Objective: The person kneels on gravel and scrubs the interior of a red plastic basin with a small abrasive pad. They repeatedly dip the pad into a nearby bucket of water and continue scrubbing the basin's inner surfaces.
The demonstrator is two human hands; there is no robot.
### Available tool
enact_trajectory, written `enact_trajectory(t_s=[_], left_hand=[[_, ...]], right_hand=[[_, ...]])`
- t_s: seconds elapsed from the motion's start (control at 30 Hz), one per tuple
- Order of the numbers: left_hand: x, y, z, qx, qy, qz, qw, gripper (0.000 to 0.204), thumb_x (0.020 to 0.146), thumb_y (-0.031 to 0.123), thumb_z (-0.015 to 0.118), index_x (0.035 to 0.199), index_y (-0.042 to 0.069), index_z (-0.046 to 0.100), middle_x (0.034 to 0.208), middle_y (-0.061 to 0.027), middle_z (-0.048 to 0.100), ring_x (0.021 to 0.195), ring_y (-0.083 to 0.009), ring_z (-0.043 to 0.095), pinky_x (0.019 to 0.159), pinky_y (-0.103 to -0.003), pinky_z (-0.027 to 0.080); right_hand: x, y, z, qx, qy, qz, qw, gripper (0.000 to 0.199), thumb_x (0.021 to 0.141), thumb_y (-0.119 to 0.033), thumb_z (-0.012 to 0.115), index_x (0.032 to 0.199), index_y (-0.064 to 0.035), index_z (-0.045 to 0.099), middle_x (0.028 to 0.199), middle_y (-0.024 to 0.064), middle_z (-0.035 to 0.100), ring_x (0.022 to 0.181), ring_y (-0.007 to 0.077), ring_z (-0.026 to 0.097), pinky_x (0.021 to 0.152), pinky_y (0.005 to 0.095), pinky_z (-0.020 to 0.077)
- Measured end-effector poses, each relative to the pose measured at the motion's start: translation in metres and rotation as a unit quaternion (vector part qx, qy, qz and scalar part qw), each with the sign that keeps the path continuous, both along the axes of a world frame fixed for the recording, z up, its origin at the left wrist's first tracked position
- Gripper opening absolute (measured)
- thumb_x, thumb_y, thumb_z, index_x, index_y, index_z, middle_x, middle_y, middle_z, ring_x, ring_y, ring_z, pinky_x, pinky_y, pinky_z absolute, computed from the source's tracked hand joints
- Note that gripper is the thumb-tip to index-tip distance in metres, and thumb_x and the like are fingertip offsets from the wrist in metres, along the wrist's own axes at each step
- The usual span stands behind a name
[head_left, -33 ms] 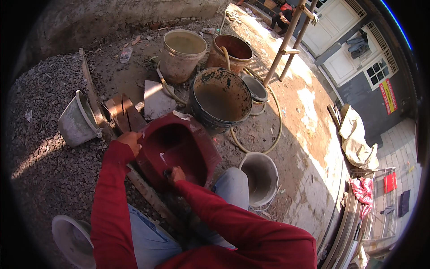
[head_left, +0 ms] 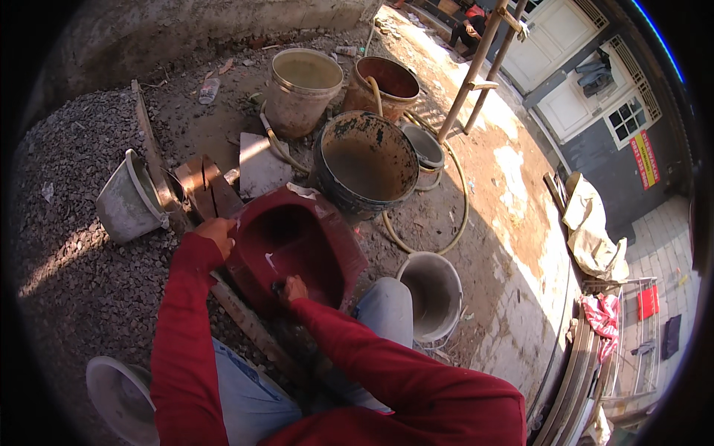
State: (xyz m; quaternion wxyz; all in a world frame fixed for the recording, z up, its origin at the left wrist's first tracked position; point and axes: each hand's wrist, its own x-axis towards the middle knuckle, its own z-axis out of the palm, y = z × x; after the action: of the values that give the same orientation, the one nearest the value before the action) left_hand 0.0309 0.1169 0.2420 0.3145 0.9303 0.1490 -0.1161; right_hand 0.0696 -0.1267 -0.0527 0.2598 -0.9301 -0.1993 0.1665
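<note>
A dark red basin (head_left: 327,264), shaped like a squat toilet pan, lies in front of my knees with its hollow facing up. A small white mark shows inside it. My left hand (head_left: 216,236) is closed on its left rim, the fingertips partly hidden. Inside the near part of the hollow, my right hand (head_left: 295,288) is closed around a small dark object (head_left: 279,287) pressed close to the basin's surface. Too little of that object shows to name it. A large dark bucket (head_left: 364,167) with a flaking rim stands right behind the basin.
Several more buckets stand around: a pale one (head_left: 305,93), a brown one (head_left: 381,85), a grey one (head_left: 430,293) by my knee. A tilted bucket (head_left: 130,201) rests on gravel (head_left: 67,178). A hose (head_left: 467,197) loops over the ground. A wooden ladder (head_left: 476,82) stands beyond.
</note>
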Motion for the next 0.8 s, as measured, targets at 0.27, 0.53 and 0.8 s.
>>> enact_trajectory(t_s=[0.27, 0.53, 0.8], left_hand=[[0.0, 0.001, -0.009, -0.003, -0.029, 0.0, 1.0, 0.045, 0.086, 0.008, 0.066, 0.129, -0.002, 0.059, 0.11, -0.0239, 0.068, 0.105, -0.0369, 0.065, 0.092, -0.043, 0.049], [0.001, 0.002, -0.006, 0.014, -0.002, 0.0, 1.0, 0.037, 0.089, 0.012, 0.061, 0.126, 0.004, 0.061, 0.113, -0.0231, 0.066, 0.111, -0.039, 0.061, 0.095, -0.045, 0.048], [0.003, 0.011, -0.028, 0.014, -0.05, 0.0, 0.999, 0.039, 0.084, 0.006, 0.065, 0.123, 0.0, 0.062, 0.103, -0.0224, 0.069, 0.101, -0.038, 0.066, 0.087, -0.044, 0.05]], right_hand=[[0.002, -0.004, 0.002, -0.029, -0.04, 0.038, 0.998, 0.031, 0.078, -0.015, 0.058, 0.106, -0.0093, 0.07, 0.115, 0.0166, 0.065, 0.11, 0.0405, 0.057, 0.093, 0.0504, 0.0477], [-0.001, -0.003, 0.003, 0.023, 0.012, 0.037, 0.999, 0.038, 0.077, -0.015, 0.058, 0.113, -0.011, 0.068, 0.116, 0.0162, 0.065, 0.107, 0.0389, 0.057, 0.093, 0.0485, 0.0468], [-0.003, 0.001, 0.02, -0.011, -0.031, 0.064, 0.997, 0.036, 0.075, -0.015, 0.065, 0.11, -0.0062, 0.064, 0.111, 0.0202, 0.065, 0.101, 0.0403, 0.06, 0.088, 0.0497, 0.0482]])
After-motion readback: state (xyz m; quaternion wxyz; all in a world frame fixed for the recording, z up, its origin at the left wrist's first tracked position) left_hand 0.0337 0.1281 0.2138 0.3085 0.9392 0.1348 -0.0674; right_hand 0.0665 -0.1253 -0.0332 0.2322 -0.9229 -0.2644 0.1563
